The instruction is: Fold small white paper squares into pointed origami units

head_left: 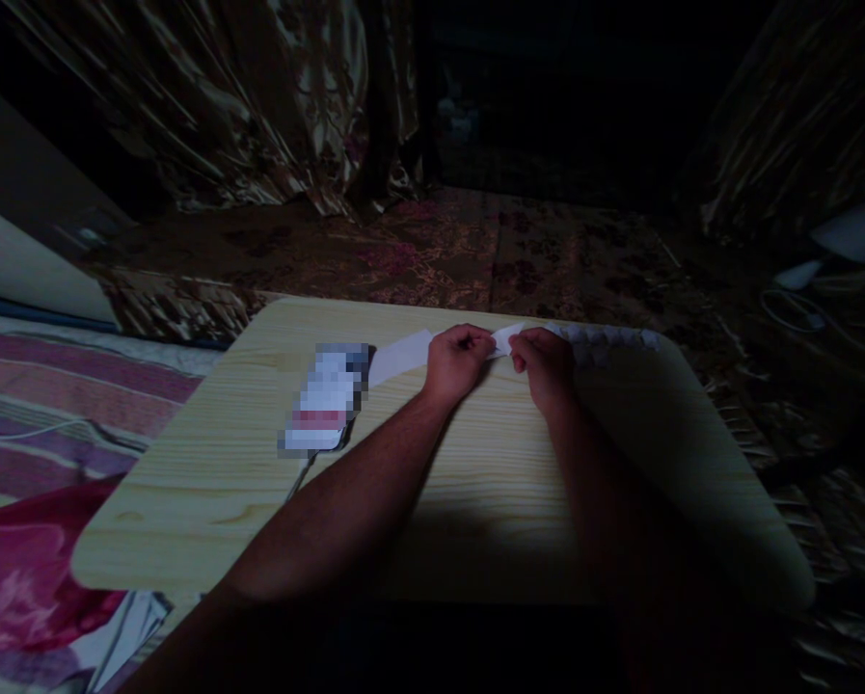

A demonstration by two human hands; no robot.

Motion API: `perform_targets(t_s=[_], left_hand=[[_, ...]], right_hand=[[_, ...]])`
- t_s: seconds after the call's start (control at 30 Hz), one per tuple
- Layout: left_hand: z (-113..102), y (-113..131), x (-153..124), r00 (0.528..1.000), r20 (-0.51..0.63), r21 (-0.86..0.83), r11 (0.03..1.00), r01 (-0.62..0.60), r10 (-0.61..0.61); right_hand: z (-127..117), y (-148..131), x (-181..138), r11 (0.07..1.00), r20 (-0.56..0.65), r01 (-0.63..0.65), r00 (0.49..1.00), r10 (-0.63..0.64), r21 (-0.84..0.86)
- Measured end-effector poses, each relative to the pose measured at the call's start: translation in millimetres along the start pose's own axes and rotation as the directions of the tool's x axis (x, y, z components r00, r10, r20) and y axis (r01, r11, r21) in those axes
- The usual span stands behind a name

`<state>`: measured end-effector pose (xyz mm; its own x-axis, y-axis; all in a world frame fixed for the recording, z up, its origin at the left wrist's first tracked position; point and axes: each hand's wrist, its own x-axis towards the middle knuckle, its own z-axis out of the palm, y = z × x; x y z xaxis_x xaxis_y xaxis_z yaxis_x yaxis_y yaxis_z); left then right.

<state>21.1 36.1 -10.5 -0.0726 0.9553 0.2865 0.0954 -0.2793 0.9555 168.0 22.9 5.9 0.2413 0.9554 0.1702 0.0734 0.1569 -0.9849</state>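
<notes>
Both my hands meet over the far side of a pale wooden table (504, 482). Between them is a small piece of white paper (505, 338). My left hand (457, 361) pinches its left end, fingers curled. My right hand (546, 361) grips the other end between thumb and bent fingers. To the left of my left hand lies a flat white paper strip (401, 357). Right of my right hand, a row of small whitish pieces (612, 335) runs along the far edge; their exact shape is too dark to make out.
A lit phone (327, 397), its screen blurred, lies on the table's left with a cable (298, 479) attached. Beyond the table is a patterned cloth surface (432, 241) below curtains (316, 96). At left are striped bedding (63, 386) and pink fabric (34, 569). The room is dim.
</notes>
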Motion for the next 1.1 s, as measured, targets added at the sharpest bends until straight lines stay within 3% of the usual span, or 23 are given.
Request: perform_targets(t_s=[0.27,1.1], left_hand=[[-1,3,-2,0.999,-0.016,0.009,0.999,-0.038,0.038],[0,9,-6,1.0,-0.004,0.013,1.0,-0.018,0.018]], right_hand=[[-1,-10,-4,0.995,0.052,-0.078,0.995,0.081,-0.067],[0,-6,-3,0.993,0.047,-0.023,0.998,0.028,-0.112]])
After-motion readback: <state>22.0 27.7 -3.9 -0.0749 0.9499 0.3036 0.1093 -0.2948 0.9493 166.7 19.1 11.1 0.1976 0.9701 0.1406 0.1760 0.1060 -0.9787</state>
